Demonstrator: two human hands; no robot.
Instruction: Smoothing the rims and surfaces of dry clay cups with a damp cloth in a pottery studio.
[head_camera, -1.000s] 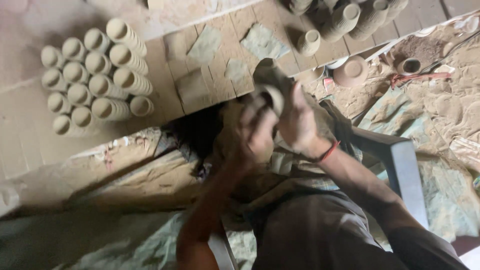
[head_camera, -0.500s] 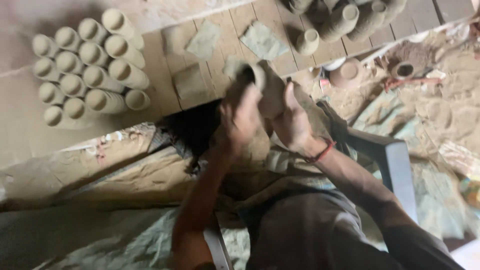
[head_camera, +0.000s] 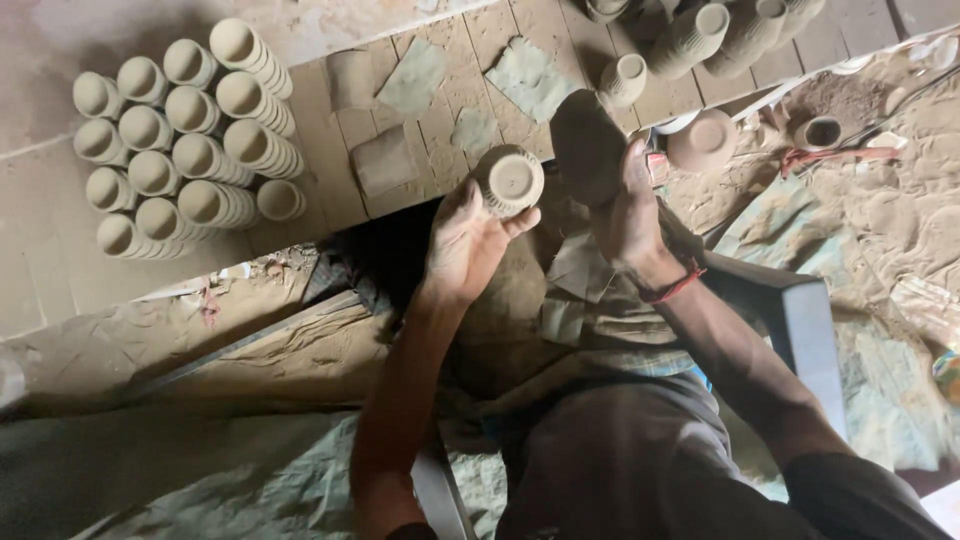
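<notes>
My left hand (head_camera: 462, 245) holds a small ribbed clay cup (head_camera: 509, 181) by its side, with the cup's flat bottom turned up towards me. My right hand (head_camera: 630, 215), with a red thread around the wrist, grips a dark, rounded clay mould (head_camera: 587, 145) just to the right of the cup. The cup and the mould are apart, a small gap between them. Both hands are raised over my lap, in front of a wooden board (head_camera: 330, 190).
Several finished clay cups (head_camera: 180, 135) lie in rows at the board's left end. Taller ribbed cups (head_camera: 690, 40) stand at the top right, with a small one (head_camera: 625, 78) nearby. Flat clay scraps (head_camera: 530, 78) lie on the board. A bowl-like clay piece (head_camera: 703, 140) sits at right.
The hands were pressed together around the cup and mould; now they have drawn apart, the left hand carrying the cup off to the left, free of the mould.
</notes>
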